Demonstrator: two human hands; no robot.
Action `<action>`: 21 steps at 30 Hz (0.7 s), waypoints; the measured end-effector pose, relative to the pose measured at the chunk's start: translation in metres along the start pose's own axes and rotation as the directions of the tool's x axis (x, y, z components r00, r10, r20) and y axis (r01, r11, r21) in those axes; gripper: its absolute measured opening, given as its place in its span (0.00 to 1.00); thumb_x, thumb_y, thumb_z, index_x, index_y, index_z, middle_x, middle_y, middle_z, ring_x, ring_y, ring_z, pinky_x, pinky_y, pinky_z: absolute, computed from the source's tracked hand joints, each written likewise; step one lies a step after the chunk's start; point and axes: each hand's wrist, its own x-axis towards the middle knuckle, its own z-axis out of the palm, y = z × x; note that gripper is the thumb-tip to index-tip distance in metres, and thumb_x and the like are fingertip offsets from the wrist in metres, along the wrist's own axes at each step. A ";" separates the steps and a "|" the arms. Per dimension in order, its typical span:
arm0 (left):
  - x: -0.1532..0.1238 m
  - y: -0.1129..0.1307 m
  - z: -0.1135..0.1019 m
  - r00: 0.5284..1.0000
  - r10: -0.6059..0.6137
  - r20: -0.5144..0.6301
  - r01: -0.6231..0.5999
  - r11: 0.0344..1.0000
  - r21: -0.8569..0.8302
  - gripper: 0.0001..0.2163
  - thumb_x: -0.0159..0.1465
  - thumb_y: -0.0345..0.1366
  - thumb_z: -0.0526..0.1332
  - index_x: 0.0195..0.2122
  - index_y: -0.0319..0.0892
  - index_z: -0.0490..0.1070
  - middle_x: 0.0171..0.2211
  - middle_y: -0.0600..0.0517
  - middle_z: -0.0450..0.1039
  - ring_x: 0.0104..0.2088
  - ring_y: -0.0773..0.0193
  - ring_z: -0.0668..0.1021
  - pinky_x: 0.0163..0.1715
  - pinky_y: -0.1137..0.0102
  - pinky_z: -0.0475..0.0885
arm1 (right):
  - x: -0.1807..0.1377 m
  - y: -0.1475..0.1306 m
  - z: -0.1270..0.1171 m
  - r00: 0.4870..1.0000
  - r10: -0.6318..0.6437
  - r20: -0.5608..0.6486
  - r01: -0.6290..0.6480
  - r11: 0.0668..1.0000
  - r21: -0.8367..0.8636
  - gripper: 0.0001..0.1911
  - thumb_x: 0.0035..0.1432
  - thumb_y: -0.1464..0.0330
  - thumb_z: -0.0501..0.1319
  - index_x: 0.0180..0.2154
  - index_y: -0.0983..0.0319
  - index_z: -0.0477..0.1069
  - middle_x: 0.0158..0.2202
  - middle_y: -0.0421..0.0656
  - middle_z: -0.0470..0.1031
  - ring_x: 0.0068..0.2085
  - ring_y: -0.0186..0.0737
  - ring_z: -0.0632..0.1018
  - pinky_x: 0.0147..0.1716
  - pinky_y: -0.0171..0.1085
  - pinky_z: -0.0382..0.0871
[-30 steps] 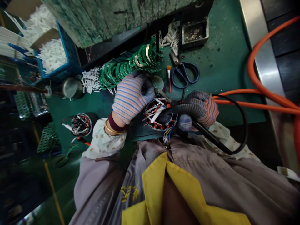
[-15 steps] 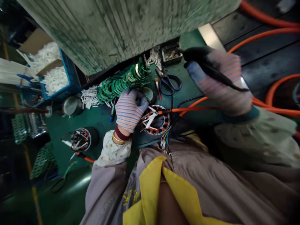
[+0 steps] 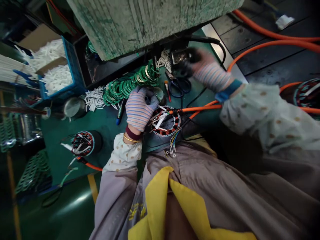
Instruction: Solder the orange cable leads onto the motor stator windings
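My left hand (image 3: 139, 109), in a striped glove, has its fingers curled around wires at the left side of a motor stator (image 3: 178, 125). Red windings and white sleeves (image 3: 161, 120) show in the stator's ring; an orange cable (image 3: 195, 108) runs from it to the right. My right hand (image 3: 209, 70), also gloved, is raised at the back right near a small metal tray (image 3: 179, 57). Motion smears its fingers and a dark thing at them, so its grip is unclear. Blue-handled scissors (image 3: 180, 87) and a red brush (image 3: 168, 91) lie between my hands.
Green slotted strips (image 3: 122, 88) and loose white sleeves (image 3: 94, 99) lie along the back. A second stator (image 3: 96, 141) stands at left, near a metal tin (image 3: 74, 108) and a blue crate (image 3: 72, 80). A worn board (image 3: 155, 26) overhangs the bench. Orange hoses (image 3: 265, 50) cross the right side.
My right hand has moved left and away from me, toward the small tray, with the dark thing at its fingers. My left hand stays at the stator. The view has shifted slightly.
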 end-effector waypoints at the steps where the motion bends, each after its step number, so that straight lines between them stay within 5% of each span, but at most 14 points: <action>1: 0.000 0.000 0.000 1.000 0.010 -0.013 -0.010 1.000 -0.013 0.06 0.72 0.34 0.73 0.42 0.49 0.77 0.46 0.49 0.84 0.53 0.48 0.86 0.63 0.51 0.84 | -0.012 -0.009 0.001 0.996 0.061 0.064 -0.056 0.995 -0.082 0.31 0.79 0.41 0.75 0.59 0.63 0.86 0.46 0.46 0.92 0.49 0.42 0.82 0.56 0.43 0.81; 5: -0.005 0.009 -0.006 0.997 0.038 -0.071 -0.046 0.992 -0.115 0.07 0.76 0.37 0.74 0.41 0.47 0.78 0.47 0.50 0.84 0.52 0.52 0.86 0.62 0.52 0.86 | -0.046 -0.039 -0.012 0.930 0.179 0.322 -0.068 0.942 -0.329 0.26 0.71 0.65 0.77 0.65 0.72 0.86 0.56 0.62 0.92 0.49 0.55 0.89 0.53 0.46 0.80; 7: -0.012 0.013 -0.012 0.995 0.017 -0.100 -0.035 0.982 -0.185 0.10 0.79 0.42 0.74 0.43 0.46 0.79 0.52 0.48 0.84 0.56 0.51 0.87 0.66 0.54 0.86 | -0.057 -0.055 -0.033 0.901 0.185 0.391 -0.038 0.934 -0.355 0.28 0.73 0.62 0.73 0.68 0.68 0.85 0.55 0.59 0.93 0.49 0.57 0.90 0.50 0.45 0.80; 12: -0.026 0.016 -0.011 0.981 0.006 -0.192 -0.069 0.944 -0.322 0.14 0.81 0.51 0.75 0.46 0.46 0.81 0.61 0.44 0.81 0.63 0.48 0.87 0.69 0.55 0.86 | -0.095 -0.098 -0.079 0.936 -0.011 0.351 0.117 0.952 -0.283 0.31 0.78 0.50 0.64 0.71 0.56 0.86 0.55 0.51 0.94 0.52 0.60 0.91 0.44 0.43 0.74; 17: -0.031 0.020 -0.002 0.978 -0.002 -0.210 -0.070 0.939 -0.337 0.14 0.84 0.52 0.72 0.48 0.47 0.84 0.61 0.44 0.81 0.66 0.46 0.86 0.74 0.52 0.84 | -0.106 -0.108 -0.069 0.923 -0.088 0.375 0.174 0.964 -0.203 0.27 0.78 0.53 0.65 0.69 0.54 0.88 0.51 0.48 0.94 0.51 0.57 0.91 0.42 0.41 0.71; 21: -0.046 -0.004 -0.024 0.981 -0.079 -0.175 0.043 0.978 -0.202 0.11 0.88 0.47 0.67 0.58 0.47 0.86 0.67 0.45 0.80 0.72 0.45 0.82 0.81 0.48 0.77 | -0.087 -0.089 -0.066 0.905 0.047 0.423 0.059 0.970 -0.235 0.26 0.78 0.62 0.68 0.71 0.62 0.85 0.56 0.52 0.92 0.57 0.59 0.90 0.54 0.44 0.77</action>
